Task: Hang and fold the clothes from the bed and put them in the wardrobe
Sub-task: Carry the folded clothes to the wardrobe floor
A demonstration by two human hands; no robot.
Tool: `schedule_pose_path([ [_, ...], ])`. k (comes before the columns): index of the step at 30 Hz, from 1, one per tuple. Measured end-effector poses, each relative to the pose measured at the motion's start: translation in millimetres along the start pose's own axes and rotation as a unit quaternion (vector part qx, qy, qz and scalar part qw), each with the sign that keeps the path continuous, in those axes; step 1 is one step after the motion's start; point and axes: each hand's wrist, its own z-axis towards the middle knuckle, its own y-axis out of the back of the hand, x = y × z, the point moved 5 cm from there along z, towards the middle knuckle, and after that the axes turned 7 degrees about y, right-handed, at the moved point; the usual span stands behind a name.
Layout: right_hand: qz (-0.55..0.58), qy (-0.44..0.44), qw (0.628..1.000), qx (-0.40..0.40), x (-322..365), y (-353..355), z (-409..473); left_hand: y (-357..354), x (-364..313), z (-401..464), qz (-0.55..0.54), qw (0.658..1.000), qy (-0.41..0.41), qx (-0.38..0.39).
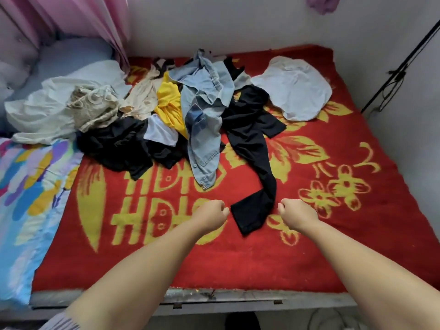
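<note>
Bedroom corner, pale walls; bed with metal front rail, covered by a red blanket patterned with yellow flowers and lettering.

Item: heap of clothes at the middle-back of the blanket, well apart from both hands. Contents: light-blue denim shirt on top, yellow garment, cream and white pieces to the left, black garments at the front. Separate white garment lies to the right of the heap.

Item: black trousers, one leg trailing from the heap toward the bed's front edge; its hem lies between the two hands.

Left hand: fingers curled into a loose fist, just beside the hem's left edge, holding nothing visible.

Right hand: fingers curled likewise, just beside the hem's right edge; contact with the cloth cannot be told.

Surroundings: pink curtain upper left, grey pillow beneath it, multicoloured quilt along the left side
</note>
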Motion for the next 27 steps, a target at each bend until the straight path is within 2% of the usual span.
schedule_pose_path([
  [6,-0.015,-0.015,0.996,0.082,-32,-50,91,-73,-6,75,-0.014,0.996,0.026,0.089],
  [11,0.016,-0.025,0.997,0.072,-38,-90,155,-112,0,146,-0.073,0.988,0.027,0.13],
  [14,0.057,-0.041,0.998,0.007,-44,-105,199,-135,-4,188,-0.082,0.991,0.016,0.106],
  [16,0.06,-0.063,0.996,-0.005,-50,-115,227,-163,-8,201,-0.041,0.993,-0.023,0.11],
  [18,0.063,-0.098,0.993,0.016,-58,-128,247,-201,-9,200,0.081,0.986,-0.08,0.118],
  [20,0.057,-0.118,0.991,0.023,-65,-140,259,-231,-2,196,0.199,0.968,-0.119,0.091],
  [22,0.055,-0.112,0.992,0.011,-71,-143,265,-246,4,197,0.245,0.96,-0.126,0.05],
  [25,0.084,-0.081,0.993,0.006,-77,-135,264,-248,3,202,0.241,0.96,-0.143,0.027],
  [27,0.112,-0.048,0.992,0.035,-73,-127,255,-230,0,206,0.136,0.98,-0.137,0.044],
])
